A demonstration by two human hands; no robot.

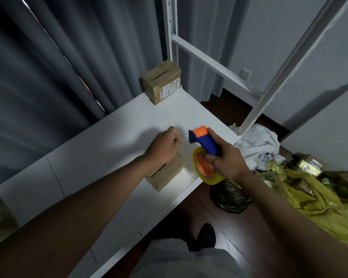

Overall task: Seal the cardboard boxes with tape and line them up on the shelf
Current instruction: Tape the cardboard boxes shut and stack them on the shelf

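While gripped by right hand, tape dispenser above shelf.

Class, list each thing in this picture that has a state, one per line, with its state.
Near box: flat on the shelf, under the left arm.
Far box: taped, standing at the shelf's far end.
Tape dispenser: gripped by the right hand, off the shelf.
Left hand: curled, above the near box.

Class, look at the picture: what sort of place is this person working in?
Probably a room at home used for packing: grey curtains, a wall socket, a white metal shelf holding taped cardboard boxes.
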